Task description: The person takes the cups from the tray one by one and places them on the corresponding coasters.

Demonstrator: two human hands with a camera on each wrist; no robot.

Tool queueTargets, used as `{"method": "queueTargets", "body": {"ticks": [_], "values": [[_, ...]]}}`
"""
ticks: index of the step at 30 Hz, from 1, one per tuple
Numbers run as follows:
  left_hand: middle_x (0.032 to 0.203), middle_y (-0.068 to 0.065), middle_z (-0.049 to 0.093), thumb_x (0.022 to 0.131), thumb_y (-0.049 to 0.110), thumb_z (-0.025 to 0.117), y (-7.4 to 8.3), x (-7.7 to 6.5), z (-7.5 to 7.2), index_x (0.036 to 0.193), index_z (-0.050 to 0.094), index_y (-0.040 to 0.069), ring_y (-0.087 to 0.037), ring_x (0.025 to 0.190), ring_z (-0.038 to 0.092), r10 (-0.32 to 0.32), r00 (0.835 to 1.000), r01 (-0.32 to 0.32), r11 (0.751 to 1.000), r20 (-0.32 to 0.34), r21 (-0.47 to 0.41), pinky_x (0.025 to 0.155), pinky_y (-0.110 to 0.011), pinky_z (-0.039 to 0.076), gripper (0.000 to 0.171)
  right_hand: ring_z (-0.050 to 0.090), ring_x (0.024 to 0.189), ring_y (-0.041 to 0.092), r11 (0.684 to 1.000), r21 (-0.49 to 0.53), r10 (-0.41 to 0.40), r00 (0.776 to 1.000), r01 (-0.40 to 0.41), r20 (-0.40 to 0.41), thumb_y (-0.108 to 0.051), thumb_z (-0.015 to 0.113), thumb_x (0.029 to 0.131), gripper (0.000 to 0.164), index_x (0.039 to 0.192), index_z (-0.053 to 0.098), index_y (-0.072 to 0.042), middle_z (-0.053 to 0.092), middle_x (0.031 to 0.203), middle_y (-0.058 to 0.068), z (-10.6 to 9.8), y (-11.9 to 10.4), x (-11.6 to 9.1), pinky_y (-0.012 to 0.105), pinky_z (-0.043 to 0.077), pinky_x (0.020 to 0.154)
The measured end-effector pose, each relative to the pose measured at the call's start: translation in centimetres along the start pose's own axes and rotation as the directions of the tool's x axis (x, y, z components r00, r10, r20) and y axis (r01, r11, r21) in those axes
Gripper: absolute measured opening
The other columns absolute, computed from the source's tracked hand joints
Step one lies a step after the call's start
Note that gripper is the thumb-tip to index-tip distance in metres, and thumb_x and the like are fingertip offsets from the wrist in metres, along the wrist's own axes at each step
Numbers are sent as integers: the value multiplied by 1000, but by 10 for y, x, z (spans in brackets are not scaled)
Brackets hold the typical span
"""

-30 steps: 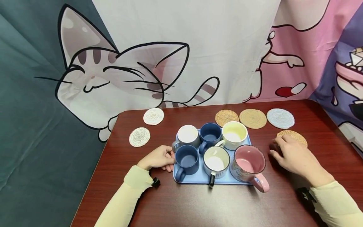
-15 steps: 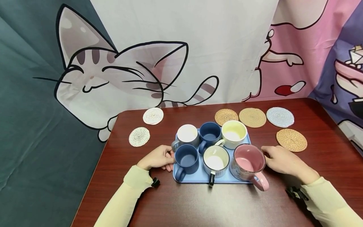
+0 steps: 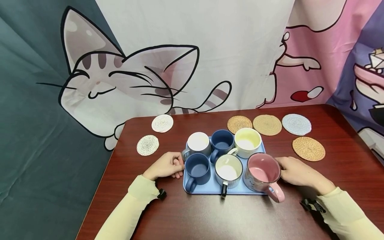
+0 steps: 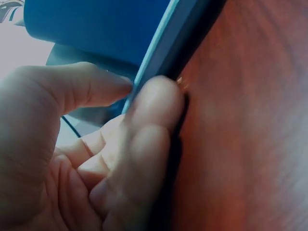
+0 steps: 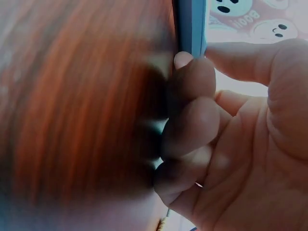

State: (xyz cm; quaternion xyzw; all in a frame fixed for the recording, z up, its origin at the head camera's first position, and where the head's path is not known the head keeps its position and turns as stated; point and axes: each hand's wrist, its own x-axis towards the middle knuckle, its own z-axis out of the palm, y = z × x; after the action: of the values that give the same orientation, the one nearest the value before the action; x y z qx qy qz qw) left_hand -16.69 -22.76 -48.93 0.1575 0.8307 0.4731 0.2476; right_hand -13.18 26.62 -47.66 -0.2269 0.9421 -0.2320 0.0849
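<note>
A light blue tray (image 3: 209, 189) bears two rows of mugs. In back are a grey mug with white inside (image 3: 199, 142), a navy mug (image 3: 222, 144) and a pale yellow mug (image 3: 247, 143). In front stand another navy mug (image 3: 197, 168), a cream mug with a black handle (image 3: 229, 171) and a larger pink mug (image 3: 263, 170). My left hand (image 3: 166, 165) pinches the tray's left rim (image 4: 156, 45), thumb above and curled fingers below. At the opposite end, my right hand (image 3: 300, 172) grips the right rim (image 5: 196, 26), its fingertips hidden behind the pink mug in the head view.
Two white woven coasters (image 3: 162, 123) lie at the table's back left. At the back right are tan coasters (image 3: 267, 125) and a pale blue one (image 3: 296, 124). The brown table (image 3: 216, 220) ends at a printed cat curtain (image 3: 246, 50).
My right hand has come left from beside the tan coaster to the tray's right rim. My left hand has shifted slightly left at its rim, fingers more curled. The mugs have kept their places.
</note>
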Motion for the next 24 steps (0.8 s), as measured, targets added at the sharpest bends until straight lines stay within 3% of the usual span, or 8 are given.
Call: {"method": "queueTargets", "body": {"ticks": [3, 5, 10, 13, 17, 20, 24], "values": [[68, -3, 73, 94, 15, 71, 2, 3, -7, 88, 63, 11, -19, 57, 71, 58, 995, -48, 991, -80, 122, 54, -29, 56, 11, 71, 92, 9, 1000, 6, -8, 1000, 8, 10, -14, 73, 90, 22, 109, 75, -25, 75, 97, -12, 0, 0, 0, 43, 59, 83], [68, 3, 71, 92, 16, 71, 4, 5, -13, 87, 63, 15, -14, 58, 68, 112, 981, -73, 970, -157, 231, 55, -28, 54, 10, 67, 88, 5, 1000, 14, -8, 1000, 8, 20, -14, 73, 89, 22, 108, 74, -25, 74, 95, -13, 0, 1, 0, 40, 59, 81], [76, 10, 67, 87, 18, 72, 8, 17, -26, 88, 63, 23, -7, 66, 64, 234, 916, -63, 887, -326, 457, 64, -25, 53, 10, 54, 77, 2, 1000, 24, -2, 999, 1, 39, -14, 72, 89, 21, 106, 73, -26, 68, 87, -15, 0, 1, 0, 30, 51, 71], [82, 8, 69, 88, 19, 72, 10, 24, -34, 92, 64, 21, -8, 74, 65, 273, 888, -43, 851, -371, 523, 70, -28, 54, 9, 51, 75, 3, 1000, 30, -1, 999, -1, 43, -13, 71, 89, 22, 107, 73, -26, 62, 83, -16, -1, 1, 0, 27, 45, 69], [94, 1, 70, 88, 20, 71, 11, 34, -44, 100, 67, 17, -16, 85, 65, 293, 866, 7, 804, -406, 595, 79, -36, 54, 13, 51, 74, 3, 999, 30, 9, 999, -11, 51, -13, 70, 90, 22, 109, 73, -25, 60, 80, -16, -1, 1, 0, 26, 42, 69], [106, -5, 67, 89, 23, 70, 10, 40, -51, 108, 67, 14, -23, 94, 63, 293, 855, 54, 771, -429, 634, 85, -42, 54, 21, 51, 74, 4, 1000, 25, 16, 999, -17, 51, -13, 70, 90, 23, 109, 73, -24, 60, 81, -16, 0, 1, 0, 27, 43, 69], [119, -9, 62, 90, 26, 69, 9, 46, -59, 116, 67, 10, -30, 104, 62, 276, 844, 111, 749, -460, 653, 91, -47, 53, 31, 51, 74, 5, 1000, 21, 17, 999, -18, 45, -13, 70, 90, 21, 108, 73, -24, 62, 82, -16, -1, 1, 0, 28, 44, 69]]}}
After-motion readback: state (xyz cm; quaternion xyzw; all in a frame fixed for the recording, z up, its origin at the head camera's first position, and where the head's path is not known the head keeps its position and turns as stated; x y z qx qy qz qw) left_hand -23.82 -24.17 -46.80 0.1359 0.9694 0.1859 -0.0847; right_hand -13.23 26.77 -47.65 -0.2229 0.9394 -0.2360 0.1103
